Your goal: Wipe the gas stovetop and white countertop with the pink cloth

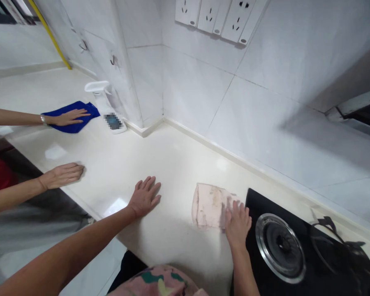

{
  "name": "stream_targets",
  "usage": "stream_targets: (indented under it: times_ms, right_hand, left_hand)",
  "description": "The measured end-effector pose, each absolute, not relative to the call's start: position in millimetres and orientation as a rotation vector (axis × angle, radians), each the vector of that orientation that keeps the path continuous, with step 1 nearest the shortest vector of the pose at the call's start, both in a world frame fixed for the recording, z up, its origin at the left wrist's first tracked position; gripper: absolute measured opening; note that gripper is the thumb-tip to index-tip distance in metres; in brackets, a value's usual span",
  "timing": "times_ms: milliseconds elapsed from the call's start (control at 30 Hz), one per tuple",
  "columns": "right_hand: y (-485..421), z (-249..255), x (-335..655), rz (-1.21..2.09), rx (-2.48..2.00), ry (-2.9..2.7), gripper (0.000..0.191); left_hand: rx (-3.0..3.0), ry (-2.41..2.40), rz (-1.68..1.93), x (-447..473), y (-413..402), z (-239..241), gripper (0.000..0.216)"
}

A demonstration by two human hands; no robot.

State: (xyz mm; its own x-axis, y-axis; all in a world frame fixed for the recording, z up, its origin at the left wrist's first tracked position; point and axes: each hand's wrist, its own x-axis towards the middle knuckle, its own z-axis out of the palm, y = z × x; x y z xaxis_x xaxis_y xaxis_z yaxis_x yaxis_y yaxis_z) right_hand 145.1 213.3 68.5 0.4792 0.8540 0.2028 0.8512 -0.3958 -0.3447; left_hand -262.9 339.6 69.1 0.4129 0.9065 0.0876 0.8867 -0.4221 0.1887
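Note:
Resting on the white countertop (172,160), my left hand (145,197) lies palm down with its fingers spread and nothing under it that I can see. A folded pale pink cloth (209,207) with brownish stains lies flat to its right. My right hand (238,222) is laid over the cloth's right edge, fingers extended and slightly apart, close to the black cooktop (253,201). It presses on the cloth from above rather than wrapping round it.
Another person's hand (69,118) lies on a blue cloth (74,129) at left; that person's other hand (63,174) rests near the counter edge. A white kitchen scale (119,129) stands by the wall corner. The cooktop has a round burner (280,246) and a black cable (327,224).

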Motion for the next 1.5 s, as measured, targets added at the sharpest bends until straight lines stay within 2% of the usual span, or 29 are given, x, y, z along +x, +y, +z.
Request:
stream_targets:
  times_ms: [100,167,300,400,567,767,933,1100,1233,1500]
  right_hand:
    - [245.0,74.4,97.7,0.265,-2.341,-1.514,0.080]
    - [257.1,76.5,52.8,0.311,-2.322,-1.647,0.080]
    - [249.3,79.9,-36.2,0.454,-1.976,-2.090,0.082]
    - [240.8,81.6,-67.1,0.476,-1.791,-2.188,0.081]
    - [296.5,85.9,-36.9,0.455,-1.708,-2.293,0.071]
    - [409.1,90.9,11.6,0.339,-1.947,-2.230,0.066]
    - [449.1,81.8,65.3,0.231,-2.131,-2.034,0.069]
    - [431.8,70.5,145.9,0.084,-2.381,-1.695,0.062]
    - [389.1,68.0,190.9,-0.023,-2.465,-1.498,0.065]
    - [280.9,57.6,142.2,-0.174,-2.348,-1.527,0.075]
  left_hand:
    - [2.550,1.624,0.257,-262.5,339.9,70.5,0.056]
    - [2.551,1.627,0.262,-262.8,340.1,70.2,0.056]
    - [2.567,1.611,0.255,-266.8,340.3,66.0,0.056]
    - [2.601,1.572,0.262,-271.5,339.4,62.8,0.055]
    - [2.632,1.589,0.348,-272.7,338.6,62.2,0.051]
    - [2.659,1.612,0.357,-273.4,340.1,58.4,0.048]
    - [2.671,1.619,0.356,-275.1,339.1,56.9,0.048]
    - [2.655,1.614,0.370,-273.9,338.9,56.3,0.048]
    - [2.650,1.617,0.377,-274.0,340.1,54.3,0.049]
    - [2.672,1.618,0.363,-272.1,342.8,56.5,0.050]
